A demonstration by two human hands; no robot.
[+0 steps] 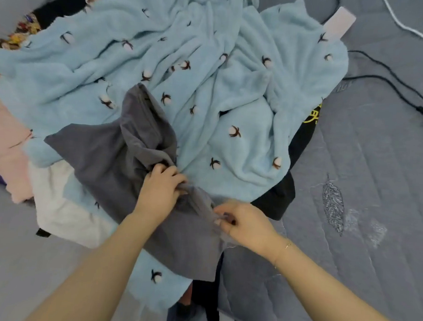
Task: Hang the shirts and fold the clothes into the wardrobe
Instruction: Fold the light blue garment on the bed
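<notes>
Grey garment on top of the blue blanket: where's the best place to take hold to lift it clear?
Probably the grey garment near edge, from the person's side. The left hand and right hand already pinch bunched cloth there, and it lies loose atop the blue blanket; its far end is crumpled.

The big fleece blanket (185,69) is pale blue, dotted all over with small white cotton bolls on dark brown sprigs. On it lies a plain dark grey garment (104,160), with a pink cloth (5,151) and a white cloth (60,207) at the left edge and a black garment (301,144) with yellow print peeking out at the right. The bed cover (374,191) is blue-grey with a stitched silver-grey feather.
</notes>
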